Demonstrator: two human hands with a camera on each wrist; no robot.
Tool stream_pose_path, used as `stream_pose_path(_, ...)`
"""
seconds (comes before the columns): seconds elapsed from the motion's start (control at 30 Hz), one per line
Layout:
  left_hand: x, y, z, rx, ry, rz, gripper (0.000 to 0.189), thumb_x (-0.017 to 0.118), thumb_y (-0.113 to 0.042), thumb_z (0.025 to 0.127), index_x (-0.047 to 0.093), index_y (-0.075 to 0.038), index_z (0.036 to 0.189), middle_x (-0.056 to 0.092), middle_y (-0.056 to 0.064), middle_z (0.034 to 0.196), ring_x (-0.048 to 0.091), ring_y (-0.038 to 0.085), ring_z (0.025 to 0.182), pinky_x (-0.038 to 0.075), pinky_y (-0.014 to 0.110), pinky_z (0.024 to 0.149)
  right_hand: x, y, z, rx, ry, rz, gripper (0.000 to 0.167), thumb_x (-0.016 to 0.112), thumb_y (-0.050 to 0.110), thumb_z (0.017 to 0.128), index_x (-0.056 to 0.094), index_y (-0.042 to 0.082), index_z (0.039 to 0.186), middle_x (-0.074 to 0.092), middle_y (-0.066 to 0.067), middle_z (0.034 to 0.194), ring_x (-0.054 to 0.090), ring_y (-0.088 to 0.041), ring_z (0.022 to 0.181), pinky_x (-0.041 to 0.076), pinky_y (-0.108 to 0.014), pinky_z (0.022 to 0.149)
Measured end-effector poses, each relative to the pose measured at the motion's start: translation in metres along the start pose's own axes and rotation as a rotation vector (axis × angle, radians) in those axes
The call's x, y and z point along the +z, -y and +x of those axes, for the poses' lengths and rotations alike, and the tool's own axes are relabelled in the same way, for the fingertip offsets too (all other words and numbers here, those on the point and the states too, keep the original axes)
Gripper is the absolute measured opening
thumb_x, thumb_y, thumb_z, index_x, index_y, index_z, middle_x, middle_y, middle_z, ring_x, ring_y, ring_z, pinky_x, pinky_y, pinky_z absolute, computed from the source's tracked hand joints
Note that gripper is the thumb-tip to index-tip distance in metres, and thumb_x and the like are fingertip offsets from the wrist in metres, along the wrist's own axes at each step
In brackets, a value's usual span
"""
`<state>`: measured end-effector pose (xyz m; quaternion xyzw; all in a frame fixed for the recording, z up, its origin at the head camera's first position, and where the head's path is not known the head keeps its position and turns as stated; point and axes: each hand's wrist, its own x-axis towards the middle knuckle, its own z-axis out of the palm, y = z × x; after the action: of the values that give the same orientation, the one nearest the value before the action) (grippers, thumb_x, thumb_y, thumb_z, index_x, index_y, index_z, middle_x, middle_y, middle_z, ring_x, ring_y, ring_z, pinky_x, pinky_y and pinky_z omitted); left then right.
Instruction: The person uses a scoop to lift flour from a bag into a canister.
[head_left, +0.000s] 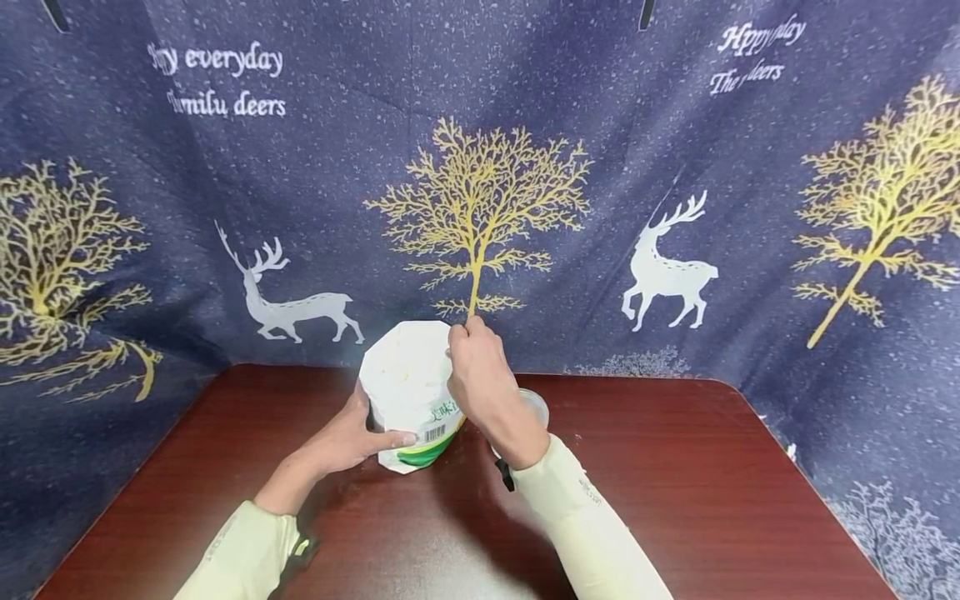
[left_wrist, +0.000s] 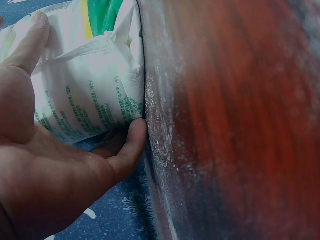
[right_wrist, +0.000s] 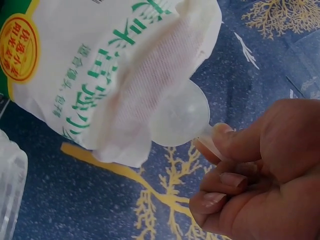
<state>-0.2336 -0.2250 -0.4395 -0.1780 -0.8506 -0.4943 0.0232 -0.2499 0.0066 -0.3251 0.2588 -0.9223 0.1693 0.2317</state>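
A white paper flour bag (head_left: 408, 392) with green print stands tilted on the table, its mouth turned toward the right hand. The left hand (head_left: 348, 433) holds the bag low on its left side, with the thumb across the front and the other fingers behind and beneath in the left wrist view. In the right wrist view, the right hand (right_wrist: 245, 170) pinches the short handle of a translucent plastic scoop (right_wrist: 182, 117) between thumb and forefinger. The round bowl of the scoop is at the bag's mouth, partly hidden by the paper edge.
A clear plastic container (head_left: 536, 405) stands on the reddish-brown table (head_left: 675, 483), half hidden behind the right forearm. White powder specks (left_wrist: 175, 155) lie on the tabletop near the bag. A dark blue cloth (head_left: 480, 67) with trees and deer hangs behind.
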Motion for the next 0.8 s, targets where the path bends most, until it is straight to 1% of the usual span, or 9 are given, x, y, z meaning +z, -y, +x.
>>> stream_pose_path(0.2, 0.000, 0.000, -0.001, 0.020, 0.001, 0.004, 0.119, 0.094, -0.031, 0.082, 0.009, -0.019, 0.164, 0.036, 0.013, 0.157, 0.035, 0.032, 0.148, 0.022, 0.063, 0.122, 0.007, 0.000, -0.001, 0.018, 0.001, -0.003, 0.007, 0.067, 0.002, 0.102, 0.071, -0.002, 0.101, 0.059, -0.015, 0.096, 0.065, -0.032, 0.084, 0.059, -0.043, 0.083)
stream_pose_path(0.37, 0.001, 0.001, 0.001, 0.020, 0.004, 0.011, 0.118, 0.094, -0.032, 0.082, 0.011, -0.018, 0.163, 0.039, 0.012, 0.155, 0.037, 0.032, 0.147, 0.024, 0.062, 0.121, 0.014, 0.000, -0.001, 0.037, -0.004, 0.011, 0.006, 0.067, 0.002, 0.101, 0.072, -0.001, 0.099, 0.059, -0.013, 0.093, 0.065, -0.031, 0.081, 0.059, -0.044, 0.080)
stream_pose_path(0.6, 0.002, 0.001, 0.000, -0.006, 0.007, 0.009, 0.118, 0.094, -0.033, 0.082, 0.010, -0.018, 0.163, 0.037, 0.013, 0.156, 0.037, 0.033, 0.148, 0.022, 0.062, 0.123, 0.023, -0.001, -0.003, 0.034, -0.049, 0.029, 0.004, 0.071, 0.002, 0.097, 0.073, 0.001, 0.093, 0.059, -0.012, 0.087, 0.064, -0.032, 0.074, 0.057, -0.044, 0.075)
stream_pose_path(0.8, 0.000, 0.001, 0.000, 0.003, 0.001, 0.001, 0.118, 0.094, -0.032, 0.082, 0.010, -0.018, 0.163, 0.037, 0.013, 0.155, 0.037, 0.033, 0.147, 0.022, 0.062, 0.122, 0.028, -0.001, -0.002, 0.043, -0.055, 0.054, 0.004, 0.070, 0.002, 0.097, 0.073, 0.001, 0.095, 0.059, -0.012, 0.088, 0.062, -0.029, 0.074, 0.057, -0.043, 0.075)
